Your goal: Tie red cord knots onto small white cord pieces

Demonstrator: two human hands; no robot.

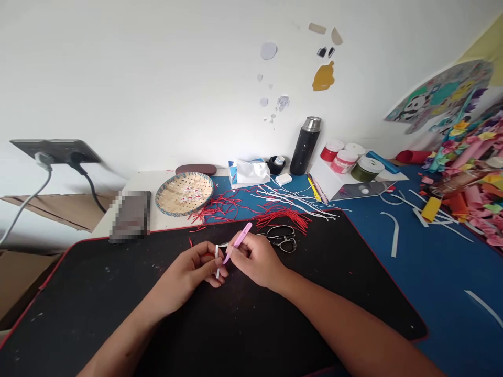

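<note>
Over the black mat (118, 309), my left hand (194, 272) pinches a short white strip (216, 260) held upright between thumb and fingers. My right hand (257, 259) grips a pink tweezers-like tool (237, 243), its tip pointing at the white strip. Both hands are closed and almost touch. Small scissors (282, 238) lie on the mat just behind my right hand.
Red strings (283, 217) and white strips (293, 199) lie at the mat's far edge. Behind them are a woven basket (184, 193), tissue box (248, 172), black flask (305, 145) and jars (346, 157). Coloured paper pieces (471, 188) pile at the right on the blue table.
</note>
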